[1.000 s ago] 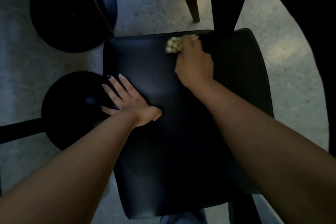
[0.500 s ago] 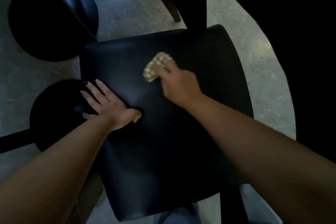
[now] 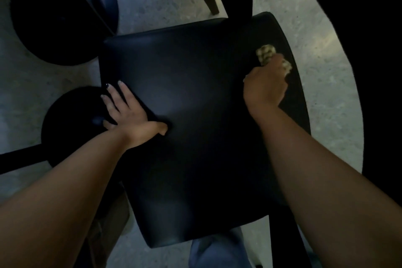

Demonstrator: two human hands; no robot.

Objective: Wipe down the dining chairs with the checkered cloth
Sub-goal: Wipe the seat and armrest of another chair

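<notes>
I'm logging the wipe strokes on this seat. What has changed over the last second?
The right hand, gripping the checkered cloth, swept from the seat's far middle edge toward the centre, then out to the far right edge of the chair seat. The left hand stayed flat on the left edge.

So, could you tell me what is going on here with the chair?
A person is wiping a black chair seat seen from above. The right hand holds a bunched checkered cloth against the seat near its far right edge. The left hand rests flat on the seat's left edge, fingers spread, as if to steady the chair. Round dark stools stand on the floor to the left.
</notes>
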